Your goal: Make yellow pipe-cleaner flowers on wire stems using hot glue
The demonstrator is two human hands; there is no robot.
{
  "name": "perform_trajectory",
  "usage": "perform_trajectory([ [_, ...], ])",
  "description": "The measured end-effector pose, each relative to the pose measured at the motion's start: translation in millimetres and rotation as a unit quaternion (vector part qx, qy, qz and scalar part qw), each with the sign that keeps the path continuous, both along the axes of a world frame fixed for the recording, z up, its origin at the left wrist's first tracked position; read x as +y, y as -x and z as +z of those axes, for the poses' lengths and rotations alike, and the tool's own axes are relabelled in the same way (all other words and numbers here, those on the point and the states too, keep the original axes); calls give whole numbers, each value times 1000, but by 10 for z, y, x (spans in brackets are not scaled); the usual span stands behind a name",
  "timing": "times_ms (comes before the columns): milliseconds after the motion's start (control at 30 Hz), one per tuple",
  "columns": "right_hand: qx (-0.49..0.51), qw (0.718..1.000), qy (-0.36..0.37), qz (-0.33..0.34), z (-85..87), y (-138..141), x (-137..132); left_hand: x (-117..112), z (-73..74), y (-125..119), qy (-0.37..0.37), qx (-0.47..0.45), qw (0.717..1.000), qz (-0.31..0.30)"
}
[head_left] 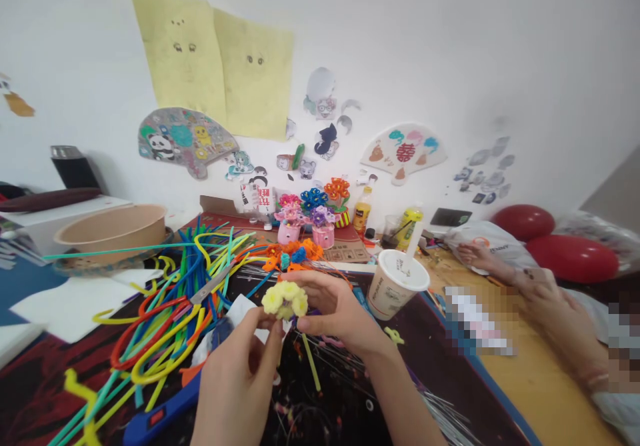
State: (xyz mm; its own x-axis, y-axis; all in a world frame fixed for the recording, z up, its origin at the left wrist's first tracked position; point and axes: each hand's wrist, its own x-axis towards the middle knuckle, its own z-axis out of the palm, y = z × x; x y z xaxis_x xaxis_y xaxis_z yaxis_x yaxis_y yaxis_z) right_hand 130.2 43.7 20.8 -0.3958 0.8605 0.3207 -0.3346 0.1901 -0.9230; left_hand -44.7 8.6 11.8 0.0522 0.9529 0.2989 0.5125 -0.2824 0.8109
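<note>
A pale yellow pipe-cleaner flower with a yellow-green stem is held up over the dark table mat. My left hand pinches it from below with fingers closed. From the right, my right hand grips the flower head, its fingers curled around it. A heap of coloured pipe cleaners lies just to the left, with scissors on top.
A lidded paper cup stands right of my hands. Finished flower pots sit at the back by bottles. A brown bowl is far left. Another person's hands rest at the right. A blue tool lies near the front.
</note>
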Motion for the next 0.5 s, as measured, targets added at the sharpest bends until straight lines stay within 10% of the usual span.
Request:
perform_trajectory([
  [500,18,999,-36,-37,39,-10,-62,47,-98,-22,-9,-56,998,-32],
])
